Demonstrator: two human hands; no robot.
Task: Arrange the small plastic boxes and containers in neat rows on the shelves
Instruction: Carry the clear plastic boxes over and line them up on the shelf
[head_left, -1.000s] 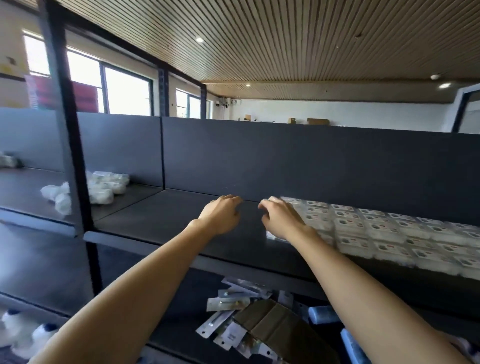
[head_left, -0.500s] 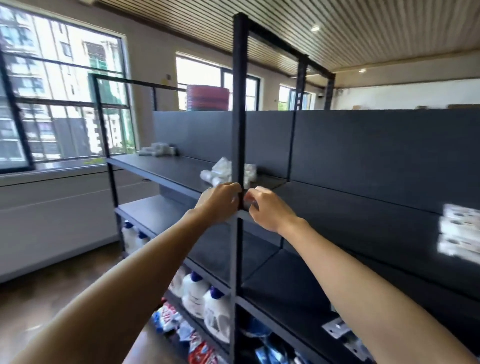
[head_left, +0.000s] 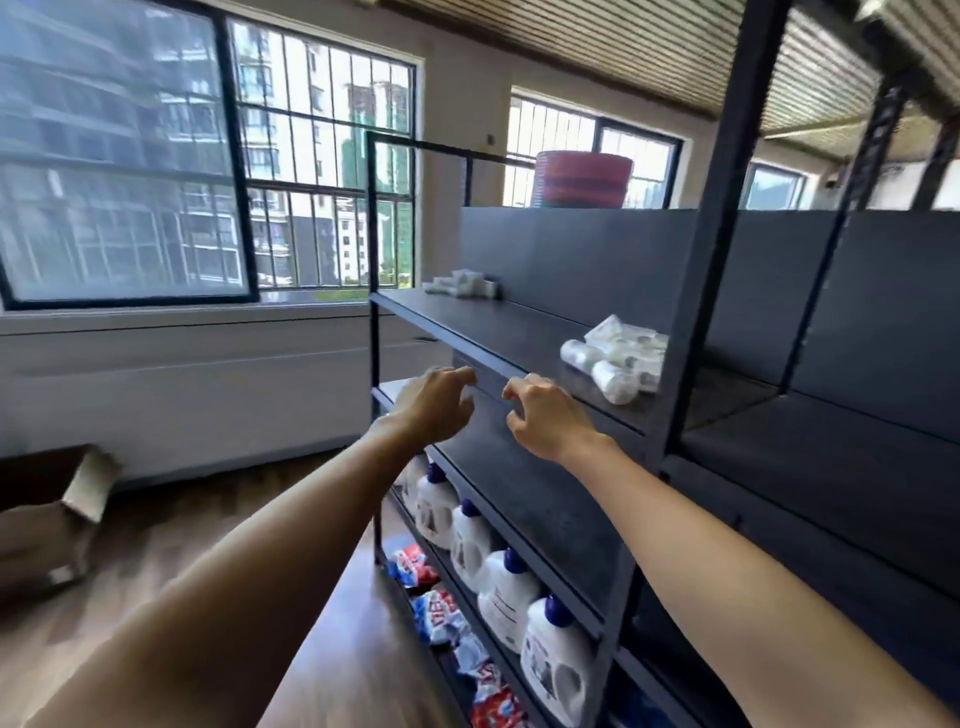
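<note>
Both hands hang empty, fingers loosely curled: left hand (head_left: 435, 405), right hand (head_left: 545, 418). Two clusters of white containers lie on the upper shelf (head_left: 498, 332): near pile (head_left: 618, 358), far pile (head_left: 460, 285). Five detergent bottles (head_left: 506, 592) stand below.

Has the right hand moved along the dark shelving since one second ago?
Yes. The right hand left the tidy box rows and now hovers left of the heap of white plastic containers, beyond the black metal upright post.

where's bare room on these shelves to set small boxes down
The upper shelf is bare between the far white packets and the near white containers. The middle shelf below both hands looks bare. The bottom tiers are crowded: detergent jugs, and colourful packets lower still.
</note>
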